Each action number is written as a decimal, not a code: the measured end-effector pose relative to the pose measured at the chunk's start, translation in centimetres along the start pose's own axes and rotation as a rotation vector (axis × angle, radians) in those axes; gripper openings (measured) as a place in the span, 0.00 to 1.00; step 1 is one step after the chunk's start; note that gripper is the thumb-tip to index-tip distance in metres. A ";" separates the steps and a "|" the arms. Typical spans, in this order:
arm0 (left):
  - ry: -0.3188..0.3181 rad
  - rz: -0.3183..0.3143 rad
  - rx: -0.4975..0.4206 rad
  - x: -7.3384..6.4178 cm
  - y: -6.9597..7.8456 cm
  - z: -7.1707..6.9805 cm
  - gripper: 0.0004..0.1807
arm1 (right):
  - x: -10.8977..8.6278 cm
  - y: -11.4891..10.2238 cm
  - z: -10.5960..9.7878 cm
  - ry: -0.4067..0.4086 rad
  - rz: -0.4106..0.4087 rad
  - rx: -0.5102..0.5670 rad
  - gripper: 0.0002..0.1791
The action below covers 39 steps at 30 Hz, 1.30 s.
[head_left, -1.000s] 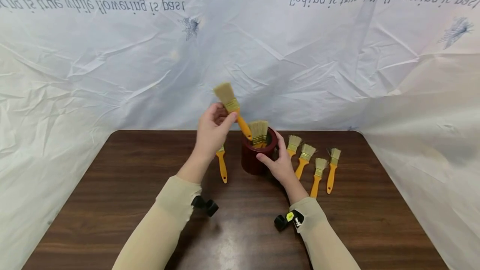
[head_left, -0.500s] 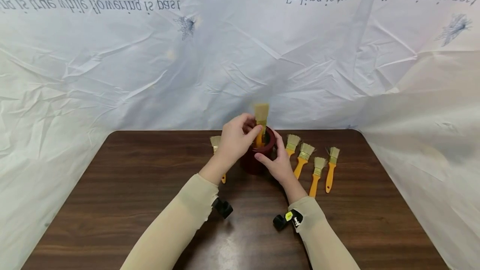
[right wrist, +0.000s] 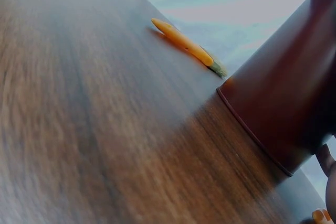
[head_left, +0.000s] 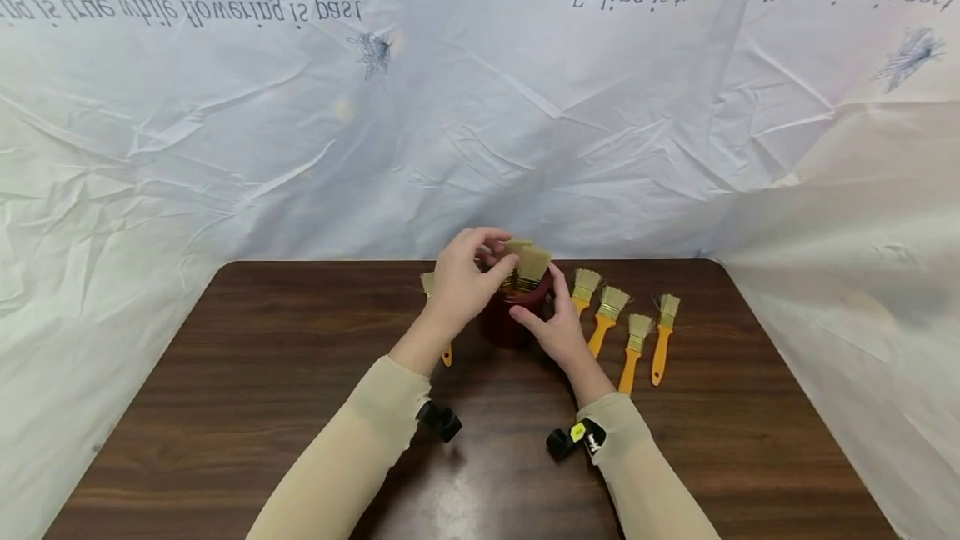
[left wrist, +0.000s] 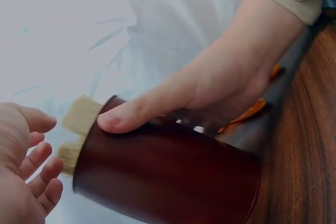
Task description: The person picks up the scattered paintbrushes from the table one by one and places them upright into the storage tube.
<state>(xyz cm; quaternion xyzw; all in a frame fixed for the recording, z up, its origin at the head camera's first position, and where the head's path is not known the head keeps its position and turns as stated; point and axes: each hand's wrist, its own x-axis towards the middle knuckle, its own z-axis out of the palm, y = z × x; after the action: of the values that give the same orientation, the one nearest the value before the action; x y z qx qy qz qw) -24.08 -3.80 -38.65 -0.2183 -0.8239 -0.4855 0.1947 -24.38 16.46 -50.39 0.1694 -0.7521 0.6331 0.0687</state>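
Observation:
A dark red cylindrical pot (head_left: 501,325) stands on the table with paintbrushes (head_left: 533,263) in it, bristles up. My right hand (head_left: 558,330) grips the pot at its right side, thumb across the near wall near the rim. My left hand (head_left: 459,280) is at the pot's upper left, beside the bristles. In the left wrist view, the left hand's fingers (left wrist: 39,162) are loosely bent, with a gap between them and the bristles (left wrist: 80,115), and hold nothing. The brushes' handles are hidden inside the pot.
Several yellow-handled paintbrushes lie on the brown wooden table (head_left: 225,407) right of the pot, among them one at the far right (head_left: 661,348). Another paintbrush (right wrist: 184,41) lies to the left, partly behind the left arm. A white printed sheet (head_left: 480,107) hangs behind the table.
My left hand has carried a paintbrush rightward over the pot, lowered it in handle first and let go. The right hand has kept its grip on the pot.

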 end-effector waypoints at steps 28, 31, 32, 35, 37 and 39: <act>-0.021 -0.449 0.210 -7.1 -11.0 -3.5 0.27 | 0.0 0.1 0.1 -0.012 -0.030 0.028 0.53; -0.049 -0.462 0.196 -7.2 -11.3 -3.2 0.28 | 0.0 0.3 0.1 -0.010 -0.028 0.026 0.53; -0.053 -0.465 0.190 -7.3 -11.4 -3.0 0.29 | -0.1 0.3 0.0 -0.008 -0.026 0.024 0.53; -0.062 -0.473 0.197 -7.3 -11.5 -2.7 0.30 | -0.1 0.3 -0.1 -0.006 -0.022 0.019 0.53; -0.071 -0.474 0.222 -7.3 -11.4 -2.6 0.31 | 0.0 0.2 -0.1 -0.007 -0.024 0.021 0.53; -0.096 -0.481 0.254 -7.4 -11.4 -2.8 0.32 | 0.1 0.1 0.1 -0.011 -0.027 0.021 0.53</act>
<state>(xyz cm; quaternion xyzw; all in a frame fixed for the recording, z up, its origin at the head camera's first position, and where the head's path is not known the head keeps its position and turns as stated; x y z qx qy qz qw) -23.90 -12.44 -49.43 -0.0127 -0.9146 -0.3995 0.0605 -24.47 16.41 -50.51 0.1840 -0.7434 0.6391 0.0711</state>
